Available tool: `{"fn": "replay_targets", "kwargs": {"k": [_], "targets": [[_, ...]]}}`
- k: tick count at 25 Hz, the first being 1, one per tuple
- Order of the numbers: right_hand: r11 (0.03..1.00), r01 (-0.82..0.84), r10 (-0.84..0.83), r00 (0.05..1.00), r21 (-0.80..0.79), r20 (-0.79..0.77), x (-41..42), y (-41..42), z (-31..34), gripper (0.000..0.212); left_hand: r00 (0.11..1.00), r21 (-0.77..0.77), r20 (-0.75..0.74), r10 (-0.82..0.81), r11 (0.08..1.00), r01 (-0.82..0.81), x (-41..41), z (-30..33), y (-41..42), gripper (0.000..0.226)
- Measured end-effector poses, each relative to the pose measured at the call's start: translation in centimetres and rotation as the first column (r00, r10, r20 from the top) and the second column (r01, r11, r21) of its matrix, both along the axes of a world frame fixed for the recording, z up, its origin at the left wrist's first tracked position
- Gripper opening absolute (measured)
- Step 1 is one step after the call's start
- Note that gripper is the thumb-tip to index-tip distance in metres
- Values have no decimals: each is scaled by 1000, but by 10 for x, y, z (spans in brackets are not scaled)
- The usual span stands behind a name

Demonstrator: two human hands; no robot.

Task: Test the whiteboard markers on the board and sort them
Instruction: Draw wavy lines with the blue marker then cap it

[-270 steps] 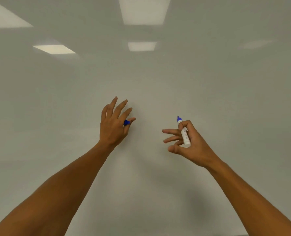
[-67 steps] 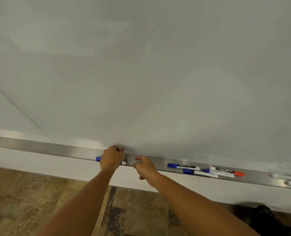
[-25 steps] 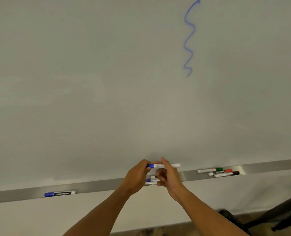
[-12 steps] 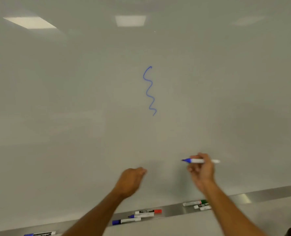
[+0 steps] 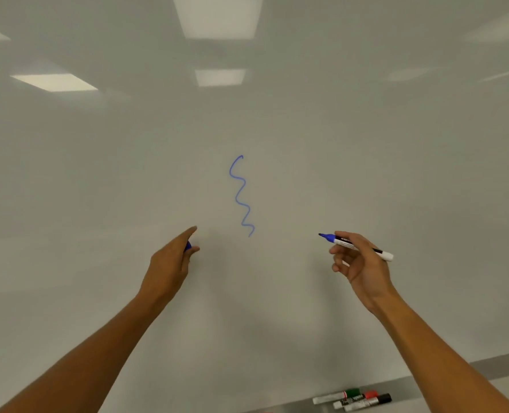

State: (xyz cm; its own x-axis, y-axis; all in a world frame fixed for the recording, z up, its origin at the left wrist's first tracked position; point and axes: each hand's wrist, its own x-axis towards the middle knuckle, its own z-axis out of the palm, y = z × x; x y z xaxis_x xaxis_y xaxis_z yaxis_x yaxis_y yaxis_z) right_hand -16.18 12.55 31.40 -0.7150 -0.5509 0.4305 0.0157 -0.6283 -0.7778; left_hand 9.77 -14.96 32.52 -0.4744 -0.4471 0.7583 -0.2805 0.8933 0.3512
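Both hands are raised in front of the whiteboard (image 5: 366, 144). The right hand (image 5: 359, 263) pinches an uncapped blue marker (image 5: 355, 245) between thumb and curled fingers; the marker lies nearly level, its tip pointing left, clear of the board as far as can be told. The left hand (image 5: 173, 260) holds the blue cap (image 5: 187, 245) between thumb and fingers, with the index finger stretched towards the board. A blue squiggle (image 5: 241, 195) runs down the board between and above the two hands. At the lower right, a metal tray (image 5: 411, 383) carries three capped markers lying side by side: green (image 5: 336, 396), red (image 5: 356, 399) and black (image 5: 368, 403).
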Motion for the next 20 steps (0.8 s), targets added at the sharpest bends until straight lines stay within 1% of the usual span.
{"fn": "replay_targets", "kwargs": {"k": [1, 3, 4, 6, 8, 12, 14, 16, 18, 20], "targets": [[1000, 6, -6, 1000, -15, -17, 4, -5, 9, 26, 1000, -42, -2, 16, 999, -16, -5, 14, 0, 35], [999, 15, -16, 999, -34, -49, 10, -13, 24, 28, 999, -96, -18, 40, 995, -42, -13, 39, 1, 24], [999, 20, -22, 997, -39, -67, 11, -16, 31, 28, 998, -122, -24, 65, 990, -67, -17, 50, 2, 24], [999, 29, -34, 993, -44, -113, 13, -22, 43, 27, 992, -165, -54, 110, 979, -118, -24, 71, 0, 36], [998, 44, -51, 986, -43, -156, 13, -29, 53, 26, 984, -213, -127, 121, 966, -146, -30, 86, -5, 38], [991, 134, -134, 961, -14, -240, 13, -46, 71, 21, 953, -392, -293, 79, 899, -195, -45, 112, -21, 41], [982, 191, -185, 941, -8, -282, 14, -57, 79, 23, 931, -471, -365, 10, 861, -193, -54, 120, -30, 45], [968, 252, -242, 915, -10, -322, 16, -68, 88, 27, 915, -522, -401, -37, 830, -195, -63, 124, -41, 43], [948, 316, -301, 872, -25, -386, 18, -81, 99, 25, 911, -504, -412, 9, 831, -236, -72, 125, -49, 36], [924, 379, -360, 814, -52, -457, 20, -92, 111, 23, 920, -526, -386, 74, 801, -285, -79, 126, -55, 44]]}}
